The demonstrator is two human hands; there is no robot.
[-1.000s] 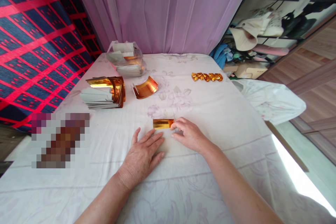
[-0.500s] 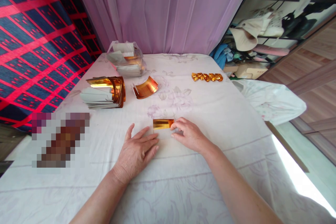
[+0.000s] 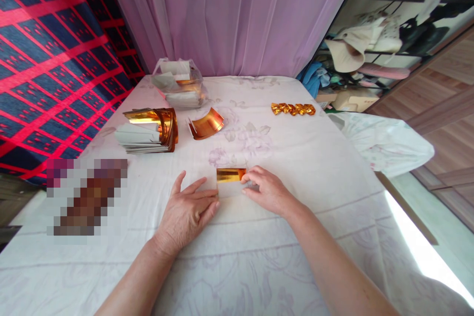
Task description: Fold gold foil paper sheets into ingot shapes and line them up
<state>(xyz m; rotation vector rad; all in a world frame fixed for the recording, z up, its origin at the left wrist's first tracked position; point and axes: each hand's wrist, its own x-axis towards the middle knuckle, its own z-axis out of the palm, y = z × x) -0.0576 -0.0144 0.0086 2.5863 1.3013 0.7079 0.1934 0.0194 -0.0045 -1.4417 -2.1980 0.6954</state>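
Sheet [image 3: 229, 181] of paper, gold foil on its far half, lies flat on the white cloth [image 3: 296, 158] between both hands. Left hand [image 3: 187, 212] flat, fingers spread, fingertips at the sheet's left edge. Right hand [image 3: 268, 190] presses its right edge with curled fingers, hiding that corner. Foil-paper stack [image 3: 148, 131], curled gold sheet [image 3: 205, 123], bagged bundle [image 3: 179, 84] and folded gold pieces [image 3: 292, 108] lie well apart. A pixelated patch [image 3: 87, 197] at left cannot be made out.

Gold and white folded paper [image 3: 230, 181], white floral sheet [image 3: 296, 158], lilac curtain [image 3: 229, 15], red-and-navy grid blanket [image 3: 48, 59]
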